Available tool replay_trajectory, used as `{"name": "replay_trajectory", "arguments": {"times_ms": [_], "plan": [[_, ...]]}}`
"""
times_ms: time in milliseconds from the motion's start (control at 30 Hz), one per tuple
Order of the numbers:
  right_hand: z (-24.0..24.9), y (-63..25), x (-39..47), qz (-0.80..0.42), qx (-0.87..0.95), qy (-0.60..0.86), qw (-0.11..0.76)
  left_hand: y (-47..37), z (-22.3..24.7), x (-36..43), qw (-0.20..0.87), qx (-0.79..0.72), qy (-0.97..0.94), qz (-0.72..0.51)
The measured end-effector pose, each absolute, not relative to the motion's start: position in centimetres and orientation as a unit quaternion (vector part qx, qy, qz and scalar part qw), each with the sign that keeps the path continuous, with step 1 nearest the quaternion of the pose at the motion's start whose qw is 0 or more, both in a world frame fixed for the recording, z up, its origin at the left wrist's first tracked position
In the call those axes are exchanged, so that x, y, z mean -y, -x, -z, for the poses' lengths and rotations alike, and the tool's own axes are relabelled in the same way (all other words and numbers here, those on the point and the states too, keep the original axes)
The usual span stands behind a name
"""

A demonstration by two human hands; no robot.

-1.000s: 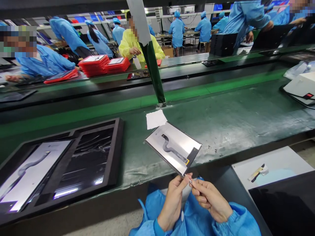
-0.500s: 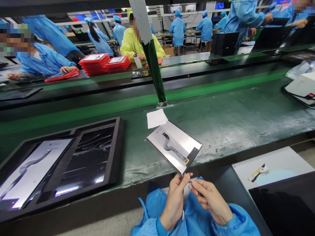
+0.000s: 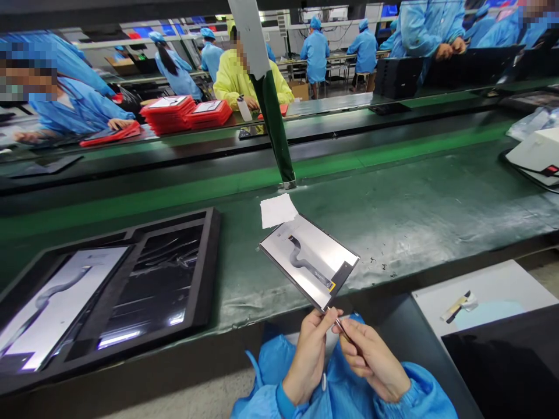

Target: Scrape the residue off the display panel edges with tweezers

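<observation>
A display panel [image 3: 305,256] with a silvery back lies tilted over the bench edge, its near corner jutting toward me. Along its back runs a curved grey flex cable [image 3: 301,262], ending at a yellow-edged connector strip. My left hand [image 3: 309,349] pinches that near corner between thumb and fingers. My right hand [image 3: 371,352] is closed around a thin pointed metal tool [image 3: 343,329], whose tip meets the panel corner beside my left thumb. The exact contact of the tip is hidden by the fingers. A white paper sheet [image 3: 278,210] touches the panel's far corner.
On the left, a black foam tray [image 3: 212,262] holds another panel [image 3: 65,291] and a dark glossy sheet. At right are a white board [image 3: 502,285] with a small flex strip and a black panel [image 3: 506,361]. A green post [image 3: 279,128] rises behind. Co-workers sit beyond the conveyor.
My right hand has shifted slightly down and left, and its tool has turned a little. The panel and my left hand stay nearly still. A standing co-worker's hands have come together.
</observation>
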State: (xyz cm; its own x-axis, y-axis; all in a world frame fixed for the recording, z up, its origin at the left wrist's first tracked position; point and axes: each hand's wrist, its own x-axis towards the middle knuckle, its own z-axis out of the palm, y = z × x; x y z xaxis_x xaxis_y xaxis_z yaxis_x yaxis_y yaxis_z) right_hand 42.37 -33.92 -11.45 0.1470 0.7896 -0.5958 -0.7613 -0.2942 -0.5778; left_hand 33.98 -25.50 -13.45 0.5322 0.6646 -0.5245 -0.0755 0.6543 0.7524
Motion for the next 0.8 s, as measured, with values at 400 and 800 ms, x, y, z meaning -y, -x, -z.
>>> {"name": "replay_trajectory", "arguments": {"times_ms": [400, 800], "plan": [[12.6, -42.0, 34.6, -0.505, 0.153, 0.608, 0.593, -32.8, 11.9, 24.5, 0.761, -0.419, -0.436, -0.235], [13.0, -42.9, 36.4, -0.132, 0.395, 0.741, 0.526, -33.6, 11.5, 24.7, 0.752, -0.416, -0.464, -0.215]]}}
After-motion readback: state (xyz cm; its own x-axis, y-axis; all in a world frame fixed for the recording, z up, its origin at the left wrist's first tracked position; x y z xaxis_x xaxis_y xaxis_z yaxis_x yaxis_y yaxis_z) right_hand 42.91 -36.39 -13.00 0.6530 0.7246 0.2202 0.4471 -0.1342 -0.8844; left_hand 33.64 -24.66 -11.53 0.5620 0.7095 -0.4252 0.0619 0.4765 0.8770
